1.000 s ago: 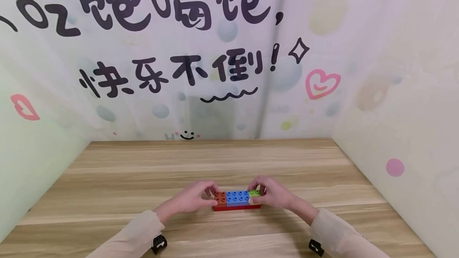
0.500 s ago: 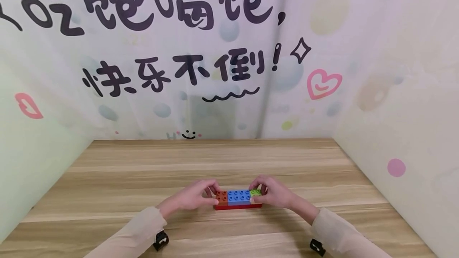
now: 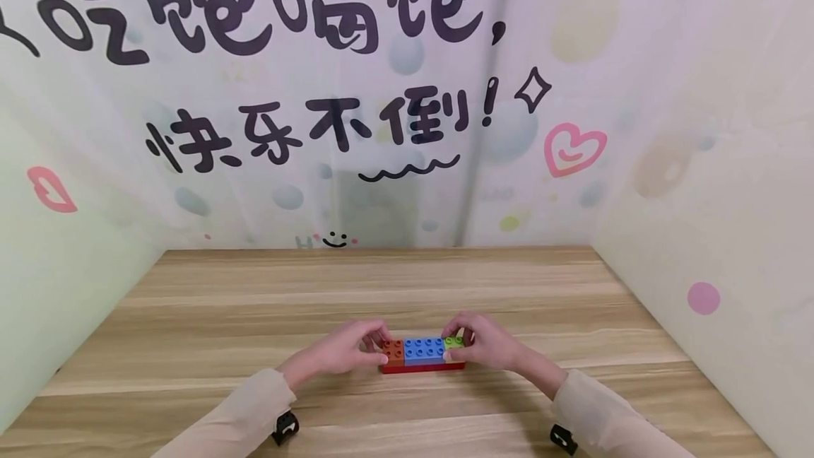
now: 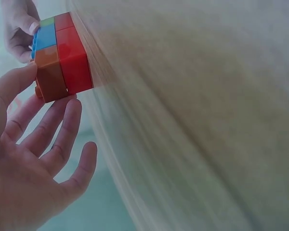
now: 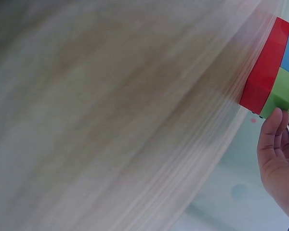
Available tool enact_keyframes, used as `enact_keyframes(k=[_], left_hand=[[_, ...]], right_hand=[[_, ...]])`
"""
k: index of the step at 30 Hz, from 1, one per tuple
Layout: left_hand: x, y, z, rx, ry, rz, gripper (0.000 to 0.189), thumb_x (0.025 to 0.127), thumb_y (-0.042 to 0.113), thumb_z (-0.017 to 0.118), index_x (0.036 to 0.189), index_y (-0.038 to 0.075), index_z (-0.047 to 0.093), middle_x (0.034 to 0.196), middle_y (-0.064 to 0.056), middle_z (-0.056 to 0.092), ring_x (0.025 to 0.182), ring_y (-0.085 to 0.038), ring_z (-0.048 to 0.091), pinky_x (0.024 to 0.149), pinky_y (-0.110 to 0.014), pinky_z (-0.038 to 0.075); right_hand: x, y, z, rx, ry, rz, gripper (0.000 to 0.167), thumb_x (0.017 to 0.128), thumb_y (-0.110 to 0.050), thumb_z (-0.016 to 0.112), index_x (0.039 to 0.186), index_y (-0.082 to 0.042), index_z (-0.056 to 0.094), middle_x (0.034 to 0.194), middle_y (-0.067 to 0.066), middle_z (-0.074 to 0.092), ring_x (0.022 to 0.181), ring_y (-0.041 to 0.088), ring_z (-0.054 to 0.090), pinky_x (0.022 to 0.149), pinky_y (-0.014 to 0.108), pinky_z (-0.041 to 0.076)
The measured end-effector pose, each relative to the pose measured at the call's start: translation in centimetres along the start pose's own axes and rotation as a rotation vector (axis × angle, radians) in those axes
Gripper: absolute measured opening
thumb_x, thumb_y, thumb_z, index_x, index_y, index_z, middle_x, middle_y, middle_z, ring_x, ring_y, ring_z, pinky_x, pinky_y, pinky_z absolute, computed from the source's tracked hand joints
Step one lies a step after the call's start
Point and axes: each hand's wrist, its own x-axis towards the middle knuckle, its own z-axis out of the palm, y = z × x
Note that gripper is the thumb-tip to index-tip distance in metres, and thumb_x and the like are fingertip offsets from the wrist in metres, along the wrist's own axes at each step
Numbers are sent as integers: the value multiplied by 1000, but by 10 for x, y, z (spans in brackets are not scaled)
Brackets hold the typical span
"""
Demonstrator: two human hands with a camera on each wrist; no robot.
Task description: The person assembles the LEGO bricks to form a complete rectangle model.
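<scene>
A two-layer block of toy building bricks rests on the wooden table in the head view. Its top row is an orange-brown brick [image 3: 393, 350], a blue brick [image 3: 424, 350] and a green brick [image 3: 453, 342]; red bricks [image 3: 422, 367] form the layer beneath. At the left end my left hand [image 3: 348, 347] pinches the orange-brown brick between thumb and fingers, its little finger standing apart in the left wrist view. My right hand [image 3: 486, 342] pinches the green brick at the other end, covering part of it. The right wrist view shows fingertips against the green brick's end.
The wooden tabletop [image 3: 254, 288] spreads around the block on every side. A printed curtain [image 3: 381, 196] with dark lettering hangs behind its far edge, and pale walls [image 3: 712, 232] flank it. Black wrist mounts [image 3: 286, 427] sit under the sleeves.
The head view has shifted very slightly. Both hands keep the same hold at the two ends, and the bricks have not visibly moved on the table.
</scene>
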Motion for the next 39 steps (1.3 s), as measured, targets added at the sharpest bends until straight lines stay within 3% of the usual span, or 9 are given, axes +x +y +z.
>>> enact_keyframes(k=[6,16,23,32,39], left_hand=[[1,1,-1,25,0,-3,19,80,17,65,95,11,57,87,5,57,77,-9,54,69,-25,45],[2,3,-2,85,-14,-21,20,80,20,66,97,13,58,91,5,58,75,-7,53,68,-26,45],[2,2,-2,86,-18,-6,21,80,21,65,99,12,59,92,4,59,74,-7,54,67,-25,45],[2,3,-1,98,-51,-16,35,83,22,62,117,16,55,93,6,59,73,-5,52,65,-24,43],[4,4,-1,120,-57,-30,36,83,21,62,118,15,56,90,6,58,73,-6,52,63,-24,42]], right_hand=[[0,-1,0,-12,20,-48,25,76,-26,70,93,-10,61,86,-5,56,67,10,49,57,23,43],[-1,0,1,10,-4,-42,25,78,-28,67,98,-14,61,88,-4,56,66,11,49,57,24,44],[-1,-12,-3,23,-14,-30,24,79,-21,68,98,-8,61,89,1,57,66,12,48,57,23,43],[-2,1,0,-7,-3,-80,27,79,-26,67,100,-11,61,90,-4,56,65,9,50,56,23,44],[-2,0,-1,-12,-17,-43,26,78,-26,68,101,-15,63,89,-6,55,66,8,49,56,23,43]])
